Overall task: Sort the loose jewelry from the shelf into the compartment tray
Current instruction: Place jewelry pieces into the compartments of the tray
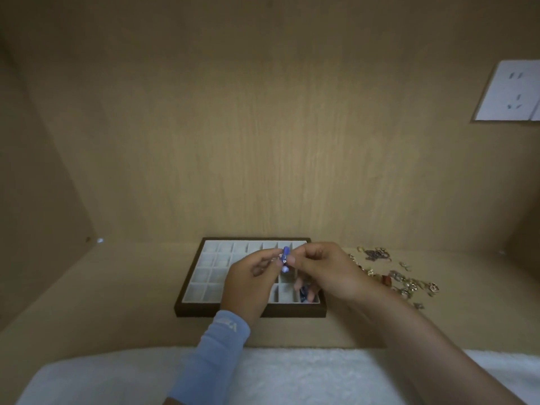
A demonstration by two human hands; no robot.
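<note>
Now a small blue bead piece (285, 258) is pinched between both hands — left hand (248, 283), right hand (324, 270) — over the tray (201, 283); light and fiddly, it is best held by its beads.

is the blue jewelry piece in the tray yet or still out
Out. The blue jewelry piece is pinched between left hand and right hand, held above the tray.
</note>
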